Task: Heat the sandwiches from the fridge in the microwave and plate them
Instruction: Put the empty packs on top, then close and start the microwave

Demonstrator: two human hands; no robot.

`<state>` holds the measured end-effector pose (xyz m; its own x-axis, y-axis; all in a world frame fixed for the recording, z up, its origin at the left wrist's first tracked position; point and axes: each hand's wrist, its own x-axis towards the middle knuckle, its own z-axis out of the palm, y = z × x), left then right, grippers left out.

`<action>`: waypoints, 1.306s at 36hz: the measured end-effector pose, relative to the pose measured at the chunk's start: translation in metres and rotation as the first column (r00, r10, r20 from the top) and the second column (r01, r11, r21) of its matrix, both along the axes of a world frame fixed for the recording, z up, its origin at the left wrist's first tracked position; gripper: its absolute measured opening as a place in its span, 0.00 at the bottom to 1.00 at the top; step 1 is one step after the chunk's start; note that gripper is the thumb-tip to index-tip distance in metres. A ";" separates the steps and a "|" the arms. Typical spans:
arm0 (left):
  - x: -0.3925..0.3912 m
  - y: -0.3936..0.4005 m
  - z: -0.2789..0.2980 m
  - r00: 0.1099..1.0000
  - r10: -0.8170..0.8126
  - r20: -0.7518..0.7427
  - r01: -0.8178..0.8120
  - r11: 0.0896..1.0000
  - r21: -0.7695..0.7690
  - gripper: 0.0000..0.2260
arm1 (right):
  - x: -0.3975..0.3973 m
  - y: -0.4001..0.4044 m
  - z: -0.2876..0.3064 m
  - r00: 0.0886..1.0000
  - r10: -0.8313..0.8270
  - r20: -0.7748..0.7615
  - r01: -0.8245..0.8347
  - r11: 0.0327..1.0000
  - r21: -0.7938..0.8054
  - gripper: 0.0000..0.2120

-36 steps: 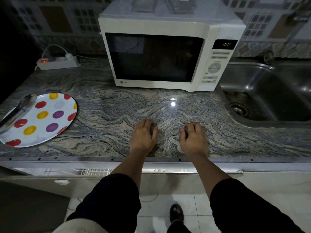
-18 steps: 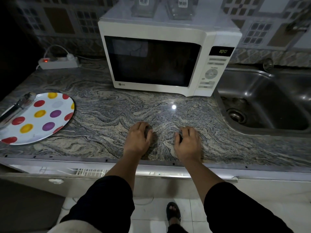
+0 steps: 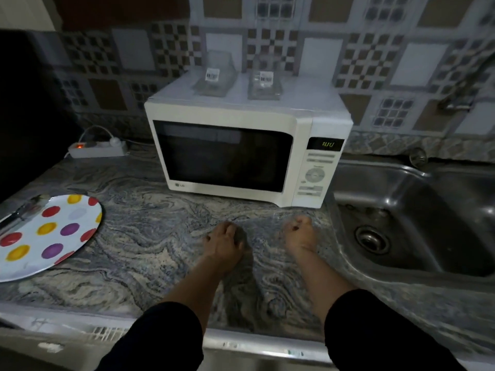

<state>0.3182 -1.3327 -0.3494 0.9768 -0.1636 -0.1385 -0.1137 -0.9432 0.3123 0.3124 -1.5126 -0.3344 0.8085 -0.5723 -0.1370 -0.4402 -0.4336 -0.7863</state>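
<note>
Both hands rest empty on the marbled bench (image 3: 139, 253) at lower centre, the left hand (image 3: 223, 243) with a loosely curled grip and the right hand (image 3: 300, 236) curled likewise, holding nothing. The white microwave (image 3: 241, 153) stands shut at centre frame, its dark window hiding any sandwiches. The spotted plate (image 3: 45, 236) lies at the left edge, with tongs (image 3: 21, 212) across its rim.
</note>
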 end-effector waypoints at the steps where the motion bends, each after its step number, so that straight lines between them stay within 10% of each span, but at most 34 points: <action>1: 0.005 -0.005 0.000 1.000 0.014 -0.025 -0.014 1.000 0.015 0.25 | 0.008 -0.006 0.001 0.999 -0.047 0.023 0.046 0.998 0.038 0.14; 8: 0.015 -0.015 -0.014 0.996 0.027 -0.079 -0.023 0.998 0.054 0.28 | 0.042 -0.048 0.023 0.981 -0.169 0.095 0.157 0.980 0.125 0.31; 31: 0.021 -0.014 -0.017 0.995 0.057 -0.077 -0.047 0.991 0.126 0.27 | 0.076 -0.062 0.020 0.960 -0.275 0.049 0.254 0.935 0.249 0.25; 43: 0.041 -0.017 0.008 0.988 0.113 -0.107 -0.106 0.992 0.074 0.24 | 0.057 -0.049 0.048 0.990 -0.048 -0.136 0.027 0.988 -0.150 0.19; 47: 0.061 -0.029 0.049 0.949 0.109 0.295 -0.075 0.989 -0.125 0.23 | 0.049 -0.023 0.054 0.949 0.309 0.063 -0.223 0.801 -0.555 0.09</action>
<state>0.3794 -1.3620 -0.3008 0.9817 -0.0689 0.1777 -0.1331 -0.9152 0.3805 0.3613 -1.5357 -0.2803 0.9257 -0.2792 0.2554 -0.1462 -0.8864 -0.4393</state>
